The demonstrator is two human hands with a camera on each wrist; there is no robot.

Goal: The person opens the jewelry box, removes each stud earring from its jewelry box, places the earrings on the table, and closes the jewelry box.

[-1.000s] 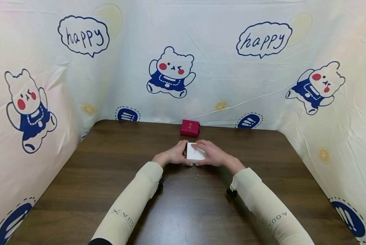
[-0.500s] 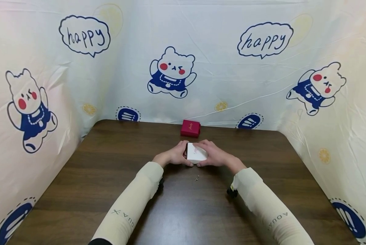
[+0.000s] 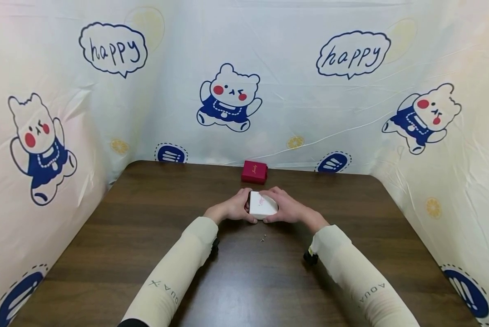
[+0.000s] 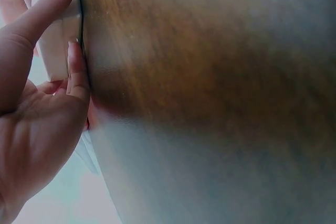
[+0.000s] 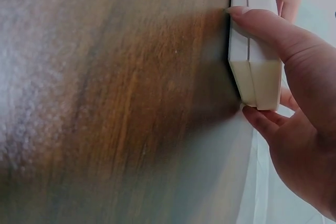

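A small white square box (image 3: 262, 208) with faint pink lettering on top rests on the table between both hands. My left hand (image 3: 237, 207) grips its left side, thumb at the near edge and fingers round the far side. From the right, my right hand (image 3: 286, 207) holds it, thumb at the near corner and a finger lying over the top. In the right wrist view a thin seam runs round the sides of the white box (image 5: 265, 80), between lid and base. The inside of the box is hidden.
Behind the hands a dark red box (image 3: 254, 172) with gold script stands near the back edge of the brown wooden table (image 3: 154, 200). A few tiny metallic pieces (image 3: 263, 237) lie just in front of the white box. A printed curtain (image 3: 269, 91) encloses the back and sides.
Both hands stay on the white box with hardly any movement. The right index finger has shifted slightly on the lid, showing a bit more of the pink lettering.
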